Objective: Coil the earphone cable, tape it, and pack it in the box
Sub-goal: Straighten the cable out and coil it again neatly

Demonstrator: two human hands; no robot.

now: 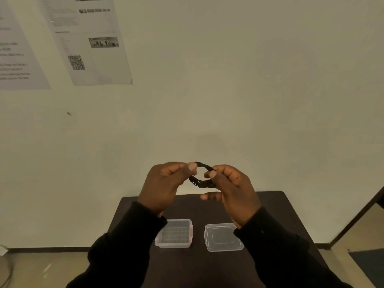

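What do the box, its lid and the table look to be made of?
The box looks like clear, slightly glossy plastic: the dark table shows through its walls, and it has pinkish latches on its sides. The lid, lying apart to its right, seems to be the same clear moulded plastic, with a raised inner outline. The table has a dark matte top, possibly laminate or wood; the look leaves that open.

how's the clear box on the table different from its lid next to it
The box is deeper, with raised walls and pinkish side latches; the lid lies flat and shallow, all clear. The box shows a grid pattern through its base; the lid shows a raised panel outline instead. The box lies under the left hand, the lid under the right hand. Both are clear plastic, rounded rectangles, empty, on the dark table.
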